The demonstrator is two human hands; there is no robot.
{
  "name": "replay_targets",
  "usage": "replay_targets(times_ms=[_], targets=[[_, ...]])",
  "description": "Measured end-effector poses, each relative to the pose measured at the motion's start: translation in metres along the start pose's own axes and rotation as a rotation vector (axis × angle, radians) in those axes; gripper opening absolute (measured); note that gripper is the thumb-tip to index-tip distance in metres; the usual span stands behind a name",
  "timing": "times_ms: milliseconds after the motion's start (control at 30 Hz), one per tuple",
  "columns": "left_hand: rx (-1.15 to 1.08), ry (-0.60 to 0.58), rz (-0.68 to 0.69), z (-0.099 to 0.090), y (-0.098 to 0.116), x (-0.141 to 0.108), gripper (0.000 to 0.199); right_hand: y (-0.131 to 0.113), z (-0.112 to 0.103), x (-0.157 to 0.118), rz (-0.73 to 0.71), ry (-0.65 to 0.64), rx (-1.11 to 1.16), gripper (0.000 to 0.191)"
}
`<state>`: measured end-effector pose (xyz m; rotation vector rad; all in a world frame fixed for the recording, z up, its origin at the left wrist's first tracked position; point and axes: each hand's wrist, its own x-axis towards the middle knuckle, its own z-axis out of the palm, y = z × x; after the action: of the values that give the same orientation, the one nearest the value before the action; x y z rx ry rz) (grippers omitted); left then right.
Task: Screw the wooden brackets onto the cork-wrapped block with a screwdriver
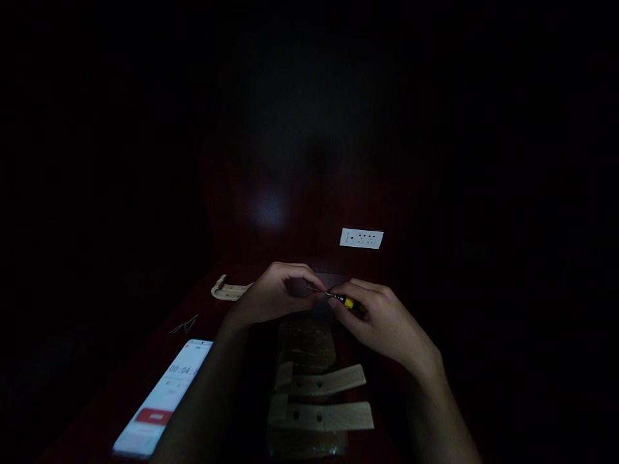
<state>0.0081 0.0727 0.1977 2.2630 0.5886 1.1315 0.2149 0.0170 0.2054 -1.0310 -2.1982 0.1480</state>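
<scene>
- Screwdriver [345,301] is gripped by closed fingers of the right hand [384,325].
- Fingers of the left hand [275,293] are pinched narrowly at the shaft tip; any held item cannot be told.

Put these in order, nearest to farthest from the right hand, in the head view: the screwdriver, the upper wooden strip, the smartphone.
1. Yellow-handled screwdriver: held in the right hand.
2. Upper wooden strip: below the hands, centre.
3. Smartphone: lower left.
</scene>
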Motion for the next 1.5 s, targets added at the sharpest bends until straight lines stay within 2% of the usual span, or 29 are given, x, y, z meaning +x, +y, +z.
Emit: replay_targets(times_ms=[233,400,600,700,900,1233,1400,1500], targets=[[-0.019,0.018,0.015,0.006,0.009,0.001,0.013,0.011,0.005,0.009,0.013,-0.093,0.206,0.033],[-0.081,0.007,-0.005,0.017,0.001,0.006,0.014,0.021,0.009,0.007,0.058,-0.128,0.330,0.042],[-0.128,-0.150,-0.037,0.021,-0.013,0.011,0.019,0.040,0.025,-0.010,0.208,-0.202,0.588,0.044],[-0.114,-0.215,-0.050,0.023,-0.017,0.012,0.022,0.051,0.037,-0.019,0.250,-0.162,0.679,0.041],[-0.047,-0.241,-0.029,0.033,-0.022,0.014,0.023,0.062,0.057,-0.031,0.304,-0.066,0.804,0.030],[-0.057,-0.196,0.063,0.050,-0.038,0.017,0.016,0.078,0.069,-0.043,0.388,0.023,0.949,0.033],[-0.084,-0.248,0.065,0.050,-0.036,0.015,0.017,0.083,0.073,-0.046,0.397,0.005,0.923,0.029],[-0.099,-0.255,0.027,0.045,-0.031,0.011,0.026,0.086,0.073,-0.047,0.405,0.000,0.893,0.029]])
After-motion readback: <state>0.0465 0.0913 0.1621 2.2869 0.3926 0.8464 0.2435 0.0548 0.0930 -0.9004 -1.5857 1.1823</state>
